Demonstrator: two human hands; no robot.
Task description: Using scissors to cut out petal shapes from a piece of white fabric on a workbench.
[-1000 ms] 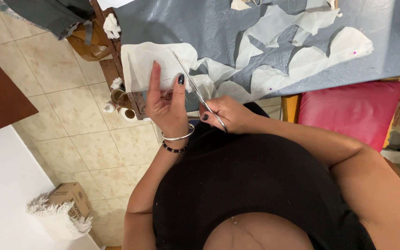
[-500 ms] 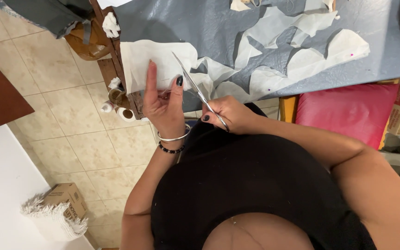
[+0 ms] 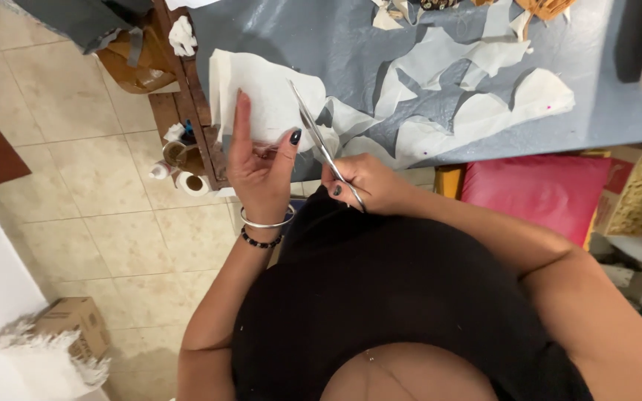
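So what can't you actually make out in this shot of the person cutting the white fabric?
- Head view: the scissors' handles are hidden inside the right hand.
- The near edge of the white fabric piece is covered by the left hand.
- The dark object at the top right of the grey table is cut off by the frame.
- The small items on the wooden rack are too small to identify.
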